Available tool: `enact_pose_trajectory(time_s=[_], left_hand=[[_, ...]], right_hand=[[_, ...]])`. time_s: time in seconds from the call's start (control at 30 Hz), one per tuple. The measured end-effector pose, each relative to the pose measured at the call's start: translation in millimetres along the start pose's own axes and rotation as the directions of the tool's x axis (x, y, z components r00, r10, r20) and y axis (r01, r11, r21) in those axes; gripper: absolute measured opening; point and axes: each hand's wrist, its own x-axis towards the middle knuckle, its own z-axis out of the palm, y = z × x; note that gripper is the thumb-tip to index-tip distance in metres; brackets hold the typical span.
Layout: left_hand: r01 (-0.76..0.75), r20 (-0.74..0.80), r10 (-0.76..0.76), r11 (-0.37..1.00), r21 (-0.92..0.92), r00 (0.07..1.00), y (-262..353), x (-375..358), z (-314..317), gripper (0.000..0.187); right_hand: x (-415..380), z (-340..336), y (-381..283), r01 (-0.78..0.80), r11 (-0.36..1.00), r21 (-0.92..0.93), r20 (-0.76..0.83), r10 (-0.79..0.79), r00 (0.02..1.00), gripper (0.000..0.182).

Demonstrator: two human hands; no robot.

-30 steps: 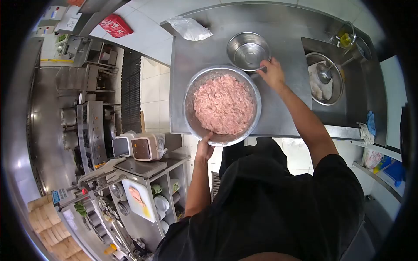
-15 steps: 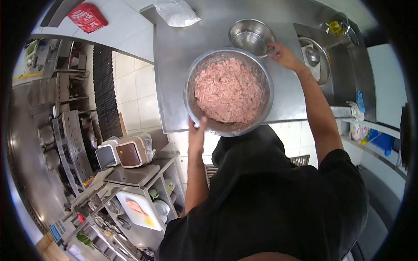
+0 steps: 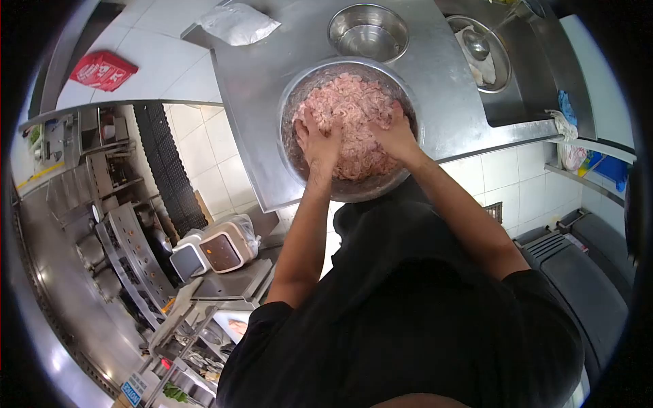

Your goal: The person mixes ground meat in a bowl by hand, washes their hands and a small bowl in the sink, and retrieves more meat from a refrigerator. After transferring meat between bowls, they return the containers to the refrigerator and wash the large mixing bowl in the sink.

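Observation:
A large metal bowl (image 3: pixel 286 151) of pale pink minced meat (image 3: pixel 355 102) sits at the near edge of the steel counter, right in front of my body. On the left side of the bowl, my left hand (image 3: pixel 321 146) presses into the meat with its fingers spread. My right hand (image 3: pixel 396 139) is in the meat on the opposite side, fingers apart and their tips partly sunk in. Just behind the large bowl stands a smaller metal bowl (image 3: pixel 368 34), apart from both hands.
A clear plastic bag (image 3: pixel 239 24) lies at the counter's far left. To the right is a sink (image 3: pixel 518 88) holding a metal basin (image 3: pixel 505 73) with a ladle (image 3: pixel 475 45). Bins (image 3: pixel 221 250) stand at lower left; a red packet (image 3: pixel 103 71) lies further back.
My right hand has left the smaller bowl and gone into the meat. My left hand has moved from the large bowl's rim into the meat. The camera view has shifted.

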Motion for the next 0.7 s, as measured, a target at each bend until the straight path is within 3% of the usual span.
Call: enact_pose_trajectory(time_s=[0.07,0.1,0.17,0.2,0.27,0.3,0.4,0.47,0.53,0.6,0.7], left_hand=[[0.059,0.035,-0.057,0.997,-0.050,0.998,5.0,5.5,0.4,0.105],[0.099,0.116,-0.079,0.978,-0.182,0.990,0.5,15.3,4.8,0.106],[0.199,0.275,-0.084,0.884,-0.423,0.958,-3.8,39.9,6.8,0.109],[0.315,0.349,-0.157,0.830,-0.461,0.924,-7.7,42.9,9.3,0.105],[0.530,0.500,-0.268,0.679,-0.509,0.823,17.4,38.0,-6.6,0.099],[0.555,0.564,-0.205,0.610,-0.566,0.800,15.9,40.0,-4.8,0.096],[0.611,0.657,-0.007,0.374,-0.697,0.754,25.9,39.1,-4.1,0.077],[0.619,0.658,-0.053,0.402,-0.675,0.751,15.7,45.2,8.9,0.100],[0.606,0.635,-0.100,0.442,-0.662,0.766,22.3,43.3,6.0,0.109],[0.571,0.583,-0.147,0.490,-0.659,0.799,53.7,27.2,-22.5,0.105],[0.473,0.563,0.020,0.520,-0.711,0.826,68.6,30.8,-33.8,0.102]], right_hand=[[15.2,21.8,14.8,0.023,0.993,0.114,-0.006,-0.023,1.000,0.100],[22.8,30.4,20.9,0.039,0.985,0.169,-0.007,-0.038,0.999,0.099],[30.2,27.9,4.6,0.037,0.820,0.571,0.117,-0.125,0.985,0.094],[31.2,26.2,-2.2,0.009,0.679,0.734,0.158,-0.183,0.970,0.091],[31.2,21.0,-18.9,-0.201,0.634,0.747,0.290,-0.039,0.956,0.087],[30.6,18.5,-25.4,-0.300,0.600,0.742,0.356,0.027,0.934,0.085],[32.9,23.6,-20.0,-0.341,0.415,0.843,0.415,-0.100,0.904,0.087],[15.4,3.2,-40.2,-0.324,0.406,0.855,0.401,-0.118,0.909,0.077],[-2.7,-8.9,-59.7,-0.280,0.419,0.864,0.342,-0.078,0.937,0.058],[-1.1,-5.6,-54.8,-0.275,0.346,0.897,0.347,-0.167,0.923,0.055],[-5.6,-17.8,-67.9,-0.237,0.311,0.921,0.313,-0.223,0.923,0.050]])
